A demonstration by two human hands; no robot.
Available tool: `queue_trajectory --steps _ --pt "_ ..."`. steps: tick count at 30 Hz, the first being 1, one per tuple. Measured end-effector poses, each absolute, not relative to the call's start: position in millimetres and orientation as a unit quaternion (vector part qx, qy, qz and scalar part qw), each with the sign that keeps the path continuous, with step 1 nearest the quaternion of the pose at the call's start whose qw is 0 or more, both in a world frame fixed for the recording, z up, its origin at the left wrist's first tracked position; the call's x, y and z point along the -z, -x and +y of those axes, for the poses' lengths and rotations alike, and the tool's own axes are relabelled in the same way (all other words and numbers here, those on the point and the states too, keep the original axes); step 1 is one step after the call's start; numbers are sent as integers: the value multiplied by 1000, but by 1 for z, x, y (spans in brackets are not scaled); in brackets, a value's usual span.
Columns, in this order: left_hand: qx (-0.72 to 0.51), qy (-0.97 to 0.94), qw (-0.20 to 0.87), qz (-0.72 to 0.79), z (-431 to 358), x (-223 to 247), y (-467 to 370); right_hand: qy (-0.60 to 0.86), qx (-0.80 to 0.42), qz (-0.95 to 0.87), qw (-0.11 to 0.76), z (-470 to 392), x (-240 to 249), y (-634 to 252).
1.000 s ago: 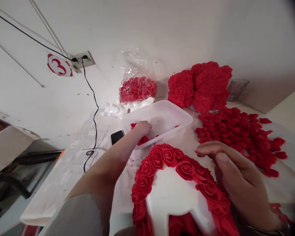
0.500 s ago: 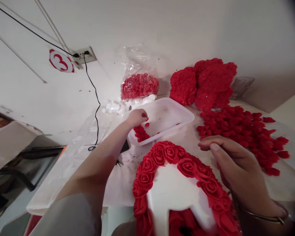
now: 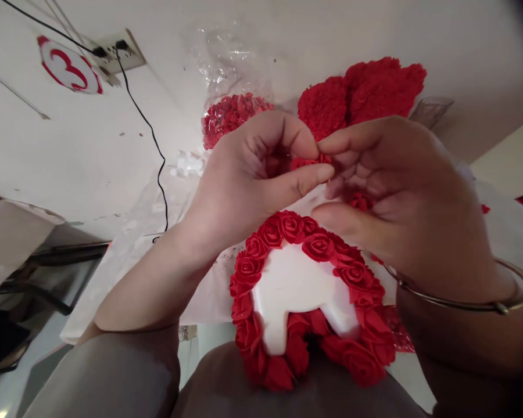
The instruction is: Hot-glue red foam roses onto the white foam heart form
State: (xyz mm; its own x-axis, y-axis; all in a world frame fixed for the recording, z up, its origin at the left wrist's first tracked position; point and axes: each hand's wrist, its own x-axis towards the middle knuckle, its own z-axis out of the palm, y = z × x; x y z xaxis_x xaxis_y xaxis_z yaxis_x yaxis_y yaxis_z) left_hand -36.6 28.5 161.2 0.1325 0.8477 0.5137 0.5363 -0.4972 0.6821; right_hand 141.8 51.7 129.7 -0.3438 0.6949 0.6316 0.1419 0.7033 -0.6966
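Note:
A small red foam rose [image 3: 307,163] is pinched between the thumb and fingers of my left hand [image 3: 257,168]. My right hand [image 3: 405,191] meets it from the right, its index fingertip touching near the rose while its thumb stays apart below. Another bit of red [image 3: 361,201] shows in the gap of my right hand; whether it is held or lies behind, I cannot tell. Under both hands, a white foam form [image 3: 296,278] edged with red roses [image 3: 318,247] rests on my lap.
A clear plastic bag [image 3: 233,116] of red flowers leans by the wall. Red flower-covered shapes [image 3: 375,90] and a clear cup [image 3: 431,113] stand at the back right. A black cord [image 3: 159,174] hangs from the wall socket [image 3: 119,55]. My hands cover much of the table.
My left hand has come from the white tray to the middle, bringing a red rose. My right hand has moved up and left to meet it. The view has tilted down.

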Motion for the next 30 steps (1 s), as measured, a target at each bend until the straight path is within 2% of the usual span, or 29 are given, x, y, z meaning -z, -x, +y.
queue_trajectory --steps 2,5,12,16,19,22,26,30 --pt "-451 -739 158 476 26 -162 34 296 -244 -764 519 53 -131 -139" --pt "-458 -740 200 450 23 -162 34 313 -225 -751 536 56 -128 -139" --pt "-503 -714 230 430 21 -142 32 275 -328 -722 544 62 -114 -141" --pt "-558 -684 311 351 26 -134 33 283 -319 -709 561 64 -107 -141" --pt "-551 -660 356 366 25 -136 34 246 -327 -704 581 65 -104 -141" --pt "-509 -675 326 423 21 -142 35 221 -322 -698 599 66 -100 -140" --pt "-467 -719 245 453 16 -147 34 193 -257 -716 620 67 -93 -141" --pt "-470 -726 231 447 13 -151 32 196 -240 -721 620 64 -90 -143"
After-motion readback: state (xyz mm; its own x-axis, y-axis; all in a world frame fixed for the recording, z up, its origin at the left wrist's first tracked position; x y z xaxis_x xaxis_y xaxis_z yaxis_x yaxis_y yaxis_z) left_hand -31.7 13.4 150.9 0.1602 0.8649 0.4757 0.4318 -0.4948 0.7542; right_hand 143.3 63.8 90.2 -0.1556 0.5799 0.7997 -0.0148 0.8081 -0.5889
